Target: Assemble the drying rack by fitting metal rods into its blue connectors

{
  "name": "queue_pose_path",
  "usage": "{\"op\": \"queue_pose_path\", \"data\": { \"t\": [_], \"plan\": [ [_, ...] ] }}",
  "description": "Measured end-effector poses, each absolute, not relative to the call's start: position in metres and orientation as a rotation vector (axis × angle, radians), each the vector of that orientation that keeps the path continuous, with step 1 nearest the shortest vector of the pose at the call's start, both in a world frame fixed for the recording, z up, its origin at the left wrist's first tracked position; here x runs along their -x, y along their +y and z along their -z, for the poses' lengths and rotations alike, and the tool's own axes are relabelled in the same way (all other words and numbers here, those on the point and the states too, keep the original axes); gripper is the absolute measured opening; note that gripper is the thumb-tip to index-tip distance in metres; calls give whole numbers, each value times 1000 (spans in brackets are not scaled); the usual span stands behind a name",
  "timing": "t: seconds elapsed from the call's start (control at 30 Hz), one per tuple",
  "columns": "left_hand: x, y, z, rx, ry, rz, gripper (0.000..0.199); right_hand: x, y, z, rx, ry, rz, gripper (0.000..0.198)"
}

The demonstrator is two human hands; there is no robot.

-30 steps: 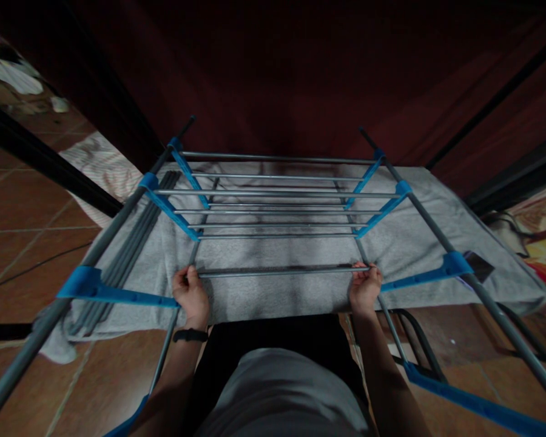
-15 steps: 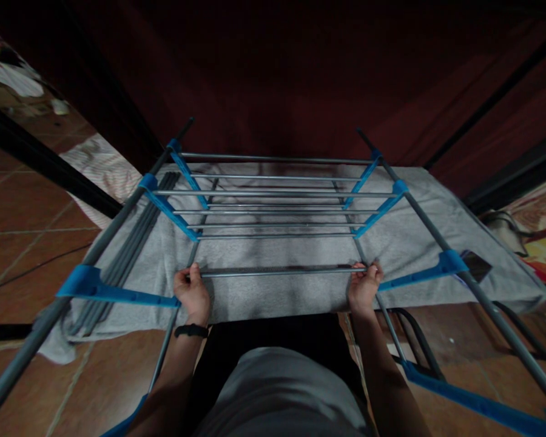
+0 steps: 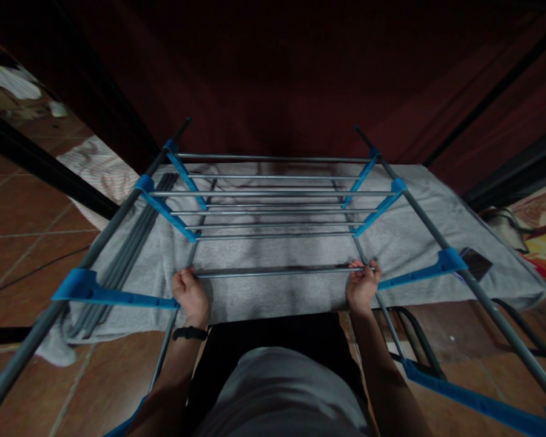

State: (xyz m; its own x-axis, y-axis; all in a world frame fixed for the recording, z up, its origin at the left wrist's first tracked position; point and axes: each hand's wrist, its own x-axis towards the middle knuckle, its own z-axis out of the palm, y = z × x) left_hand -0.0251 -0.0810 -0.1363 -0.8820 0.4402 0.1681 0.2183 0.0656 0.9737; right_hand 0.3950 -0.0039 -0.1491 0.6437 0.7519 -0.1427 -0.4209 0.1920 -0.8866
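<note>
A thin grey metal rod (image 3: pixel 273 272) lies crosswise between my hands, above a grey cloth. My left hand (image 3: pixel 192 292) is closed around its left end, near a blue plastic bracket (image 3: pixel 118 296). At the other end, my right hand (image 3: pixel 363 285) pinches the rod with thumb and fingers, beside the right blue bracket (image 3: pixel 414 273). Both hands are inside a rack frame of grey tubes (image 3: pixel 430 224) joined by blue brackets. Several rods (image 3: pixel 273 193) span the farther brackets. No rod spans the two brackets nearest my hands.
Several loose grey tubes (image 3: pixel 127 255) lie on the grey cloth (image 3: pixel 264 300) at left. A dark flat item (image 3: pixel 477 265) rests behind the right upright. A dark red panel (image 3: pixel 273 79) stands at the back. Tiled floor (image 3: pixel 22 261) shows at left.
My left hand has shifted very slightly left and down, and the rod's left end with it. My right hand keeps its hold, its fingers slightly changed around the rod's end.
</note>
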Motion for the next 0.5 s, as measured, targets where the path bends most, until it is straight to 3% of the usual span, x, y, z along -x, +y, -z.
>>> {"op": "queue_pose_path", "data": {
  "t": [0.13,0.5],
  "plan": [
    [24,-82,135,-604,2037,-1977,18,-394,-5,150,1135,-397,-862,40],
    [36,-80,156,-773,2282,-1900,28,-394,-4,150,1138,-405,-866,45]
  ]
}}
